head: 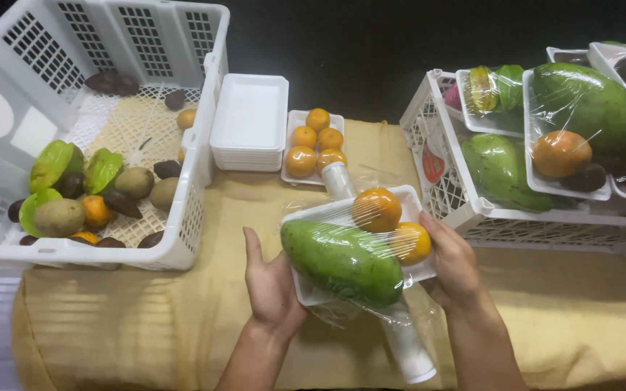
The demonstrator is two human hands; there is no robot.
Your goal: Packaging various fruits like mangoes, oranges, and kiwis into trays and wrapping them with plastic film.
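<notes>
Both hands hold a white foam tray (411,210) tilted above the cloth-covered counter (146,326). The tray carries a large green mango (342,262) and two oranges (377,209) under clear cling film. The left hand (273,282) supports its lower left edge, fingers curled beneath; the right hand (452,264) grips the right edge, fingers closed around it. A roll of cling film (407,347) lies below. A white plastic crate of loose fruit (182,246) stands to the left.

Yellow-cloth-covered table (146,326) against a dark, unlit backdrop (356,51) — bright light from above.
</notes>
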